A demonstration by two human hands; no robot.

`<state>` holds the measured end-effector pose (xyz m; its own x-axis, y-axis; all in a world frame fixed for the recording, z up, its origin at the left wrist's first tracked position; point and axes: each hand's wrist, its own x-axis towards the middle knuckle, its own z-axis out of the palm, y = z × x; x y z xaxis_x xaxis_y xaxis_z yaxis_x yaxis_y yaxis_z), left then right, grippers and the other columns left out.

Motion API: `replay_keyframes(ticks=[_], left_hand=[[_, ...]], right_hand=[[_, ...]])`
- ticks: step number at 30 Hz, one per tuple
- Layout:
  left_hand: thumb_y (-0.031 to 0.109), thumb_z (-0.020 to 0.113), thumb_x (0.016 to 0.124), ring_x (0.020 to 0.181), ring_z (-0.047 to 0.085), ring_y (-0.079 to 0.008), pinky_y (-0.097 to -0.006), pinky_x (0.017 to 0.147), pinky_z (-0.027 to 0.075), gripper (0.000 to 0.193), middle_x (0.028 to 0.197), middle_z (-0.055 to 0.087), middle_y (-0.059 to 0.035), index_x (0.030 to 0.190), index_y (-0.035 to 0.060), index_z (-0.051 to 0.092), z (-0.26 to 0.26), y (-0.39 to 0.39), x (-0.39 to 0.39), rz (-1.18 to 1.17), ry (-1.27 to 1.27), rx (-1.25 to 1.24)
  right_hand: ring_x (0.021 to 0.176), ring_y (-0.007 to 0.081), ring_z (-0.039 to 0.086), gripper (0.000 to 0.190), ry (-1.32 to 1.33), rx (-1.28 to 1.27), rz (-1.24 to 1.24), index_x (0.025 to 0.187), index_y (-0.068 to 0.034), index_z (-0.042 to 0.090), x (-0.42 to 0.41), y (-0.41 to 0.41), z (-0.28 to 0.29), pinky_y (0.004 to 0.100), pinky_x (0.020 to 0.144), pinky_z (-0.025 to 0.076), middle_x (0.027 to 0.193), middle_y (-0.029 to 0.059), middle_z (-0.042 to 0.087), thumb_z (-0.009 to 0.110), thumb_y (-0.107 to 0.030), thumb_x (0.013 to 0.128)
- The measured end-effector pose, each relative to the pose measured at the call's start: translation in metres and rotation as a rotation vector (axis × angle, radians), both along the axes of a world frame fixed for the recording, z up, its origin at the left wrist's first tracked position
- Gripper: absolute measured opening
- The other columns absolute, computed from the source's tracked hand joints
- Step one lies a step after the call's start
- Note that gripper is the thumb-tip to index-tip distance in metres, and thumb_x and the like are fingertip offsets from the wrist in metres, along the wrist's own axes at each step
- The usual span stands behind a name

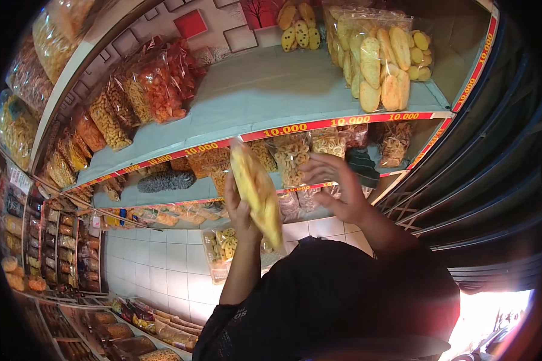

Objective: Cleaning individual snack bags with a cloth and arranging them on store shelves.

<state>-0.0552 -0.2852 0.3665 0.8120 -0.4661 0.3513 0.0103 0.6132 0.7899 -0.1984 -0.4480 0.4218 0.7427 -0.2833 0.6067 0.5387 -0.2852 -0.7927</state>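
Observation:
My left hand (242,214) grips a clear plastic bag of pale yellow baked snacks (257,198), held tilted in front of the shelf edge. The bag is slightly blurred and seen nearly side-on. To its right my right hand (343,192) is raised with fingers apart and holds nothing. Behind that hand, on the lower shelf, stands a bag of ring-shaped snacks (292,158). Above, on the upper shelf (257,85), clear bags of long toasted bread slices (384,67) stand at the right. A bag of dotted round biscuits (300,36) leans against the back panel.
Bags of red chips (165,81) and nuts (110,119) line the upper shelf's left. A grey duster (167,181) lies on the lower shelf. Below, a plastic basket (219,276) with biscuit packs stands on the tiled floor (162,261). A dark rolling shutter (492,158) borders the right.

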Motion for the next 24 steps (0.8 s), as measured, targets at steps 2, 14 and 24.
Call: replay_keyframes(ticks=[2, 14, 24], left_hand=[[0.025, 0.065, 0.082, 0.122, 0.046, -0.0284, -0.0378, 0.102, 0.040, 0.066, 0.136, 0.040, -0.0131, 0.137, 0.0023, 0.037, 0.039, -0.022, 0.002, 0.236, -0.306, 0.006], [0.026, 0.055, 0.088, 0.135, 0.031, -0.0289, -0.0415, 0.109, 0.025, 0.051, 0.143, 0.036, -0.0172, 0.134, 0.0068, 0.044, 0.072, 0.001, 0.015, 0.401, -0.720, 0.193], [0.009, 0.056, 0.090, 0.118, 0.048, -0.0247, -0.0365, 0.100, 0.037, 0.048, 0.133, 0.047, -0.0152, 0.135, 0.0017, 0.039, -0.151, 0.114, 0.025, 0.378, -0.237, 0.620]], right_hand=[[0.106, 0.0263, 0.057, 0.063, 0.063, -0.160, -0.073, 0.135, -0.002, 0.035, 0.009, 0.018, 0.031, 0.0336, 0.088, 0.046, 0.121, 0.0183, 0.054, 0.068, -0.015, 0.083], [0.114, 0.0257, 0.052, 0.063, 0.091, 0.324, -0.215, 0.137, -0.001, 0.029, 0.114, -0.055, 0.123, 0.0348, 0.096, 0.044, 0.128, 0.0169, 0.048, 0.064, -0.010, 0.085], [0.111, 0.0305, 0.053, 0.066, -0.060, 0.037, -0.332, 0.131, -0.001, 0.024, 0.253, -0.259, 0.112, 0.0422, 0.087, 0.049, 0.122, 0.0169, 0.048, 0.064, 0.002, 0.079]])
